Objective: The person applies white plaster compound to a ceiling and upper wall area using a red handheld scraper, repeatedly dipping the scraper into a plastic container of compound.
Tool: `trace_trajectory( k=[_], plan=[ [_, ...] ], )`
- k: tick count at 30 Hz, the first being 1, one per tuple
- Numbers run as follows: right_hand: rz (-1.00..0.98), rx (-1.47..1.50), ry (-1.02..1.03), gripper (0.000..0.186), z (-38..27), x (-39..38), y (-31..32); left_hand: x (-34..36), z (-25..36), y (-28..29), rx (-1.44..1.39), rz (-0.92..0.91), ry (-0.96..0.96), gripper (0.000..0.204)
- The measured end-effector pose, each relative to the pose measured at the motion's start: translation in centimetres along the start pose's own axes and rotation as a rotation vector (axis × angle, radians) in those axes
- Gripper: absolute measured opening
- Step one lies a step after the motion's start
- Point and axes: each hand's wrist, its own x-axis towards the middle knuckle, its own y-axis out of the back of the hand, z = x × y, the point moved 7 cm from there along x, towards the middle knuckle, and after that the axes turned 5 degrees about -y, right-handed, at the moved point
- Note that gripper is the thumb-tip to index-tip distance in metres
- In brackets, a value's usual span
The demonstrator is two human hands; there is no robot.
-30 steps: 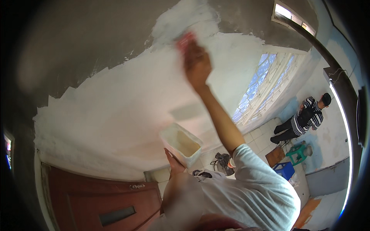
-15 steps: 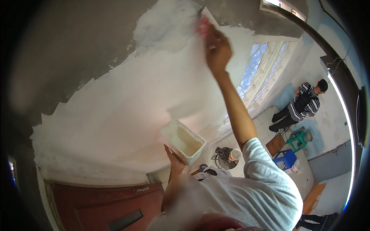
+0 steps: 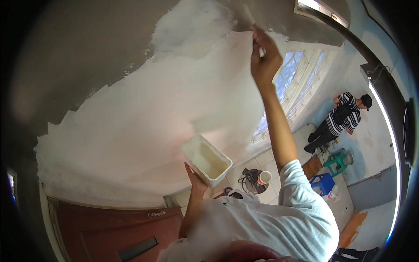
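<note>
Off-white rectangular tub (image 3: 197, 152), long axis slanting down-right, sits at the frame's lower centre in the left hand's (image 3: 197, 180) grip; well above, rightward, the right hand (image 3: 267, 60) has fingers closed on a blurred scraper (image 3: 249, 14) pointing up-left.

1. The container (image 3: 206, 161) was an off-white, deep rectangular tub with rounded corners, its open mouth facing up and pale residue visible inside; the left hand (image 3: 196, 180) supported it near the wall.
2. The hand tool (image 3: 249, 14) was blurred, its pale end projecting above the right hand (image 3: 266, 56); contact with the wall was unclear.
3. The wall (image 3: 152, 118) carried a white, uneven coat, ragged-edged against dark grey above.
</note>
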Motion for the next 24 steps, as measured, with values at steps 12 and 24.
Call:
trace_trajectory(
  k=[12, 24],
  plan=[
    [-0.622, 0.369, -0.113, 0.04, -16.2, -14.5, -6.6, -0.6, 1.4, 1.6, 0.009, 0.037, -0.074, 0.089],
    [-0.123, -0.209, -0.026, 0.039, -11.1, -4.1, -11.5, -3.0, 3.8, 2.2, 0.021, -0.034, -0.29, 0.085]
  ],
)
